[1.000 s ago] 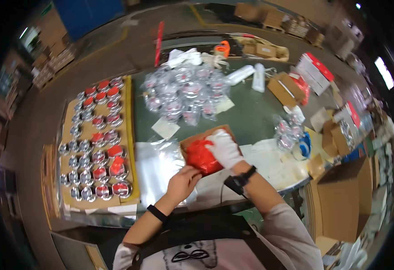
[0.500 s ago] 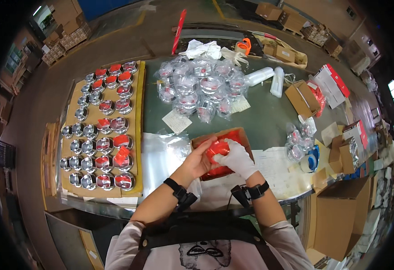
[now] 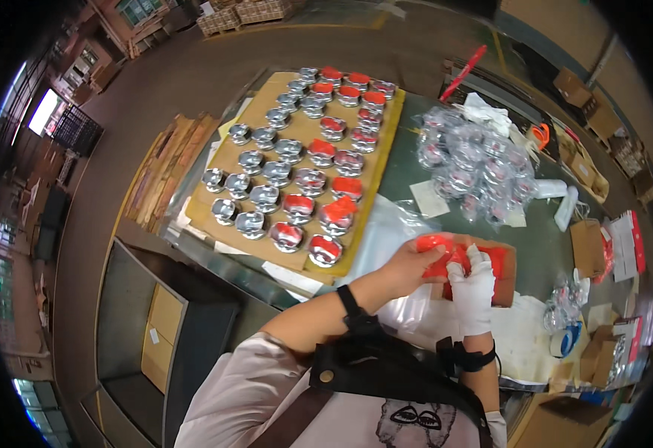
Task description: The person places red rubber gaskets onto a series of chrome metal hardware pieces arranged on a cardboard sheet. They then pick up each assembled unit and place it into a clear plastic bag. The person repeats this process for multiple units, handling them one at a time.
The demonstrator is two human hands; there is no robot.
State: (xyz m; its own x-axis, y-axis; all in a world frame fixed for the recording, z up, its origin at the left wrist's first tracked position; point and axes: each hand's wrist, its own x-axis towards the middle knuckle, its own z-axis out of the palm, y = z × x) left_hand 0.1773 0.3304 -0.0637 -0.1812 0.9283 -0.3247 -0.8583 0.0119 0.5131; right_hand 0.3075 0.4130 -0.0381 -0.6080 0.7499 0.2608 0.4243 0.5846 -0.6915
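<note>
Red cap [image 3: 437,254] is gripped by both left hand [image 3: 405,270] and gloved right hand [image 3: 470,287]; on the cardboard sheet [image 3: 266,123], many metal pieces [image 3: 252,222] near its left edge lack caps.

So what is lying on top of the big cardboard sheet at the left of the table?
Rows of shiny metal parts lie on the cardboard sheet, several with red caps. They cover much of the sheet, and what is beneath it cannot be seen.

A brown concrete floor [image 3: 192,82] is seen around a green worktable [image 3: 408,168]. Daylight is admitted by windows [image 3: 42,112] at left. Pallets [image 3: 237,15] are stacked beyond.
</note>
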